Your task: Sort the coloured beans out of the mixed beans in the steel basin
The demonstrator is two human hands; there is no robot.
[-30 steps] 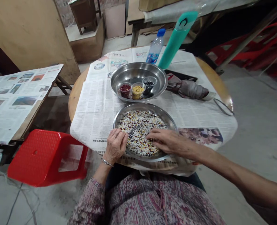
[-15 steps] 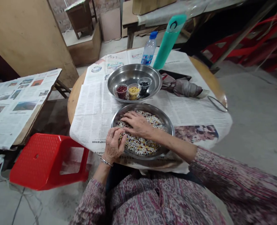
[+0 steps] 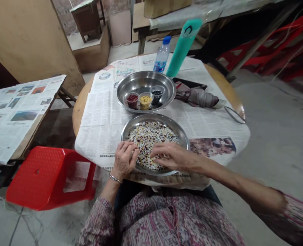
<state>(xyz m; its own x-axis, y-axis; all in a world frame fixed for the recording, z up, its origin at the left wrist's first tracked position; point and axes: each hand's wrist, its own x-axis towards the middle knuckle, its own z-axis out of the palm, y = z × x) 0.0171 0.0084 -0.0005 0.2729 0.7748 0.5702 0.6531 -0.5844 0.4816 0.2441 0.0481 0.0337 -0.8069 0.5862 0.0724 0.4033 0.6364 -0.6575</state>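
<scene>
- From the head view, I saw the left hand [image 3: 124,160] at the near-left rim of a shallow steel plate [image 3: 155,118], its fingers curled over the edge; I could not tell whether they pinched anything.
- The right hand [image 3: 170,156] reached in from the right, fingers loosely extended, their tips on the mixed beans [image 3: 151,140] near the plate's near edge. The two hands were close but apart.
- The plate lay flat on newspaper [image 3: 102,119] at the near side of a round wooden table [image 3: 79,116]. It was round, so it had no long axis.
- I judged the plate light and stiff, best taken by its rim. The beans looked small, hard and slippery, ready to roll, so fingertips would suit them best.
- Farther back sat a steel basin [image 3: 146,80] holding three small cups: red beans [image 3: 132,100], yellow grains [image 3: 145,102] and black beans [image 3: 156,95].
- Off to the right lay a folded umbrella [image 3: 197,97], its long axis running roughly left to right — tip toward the right.
</scene>
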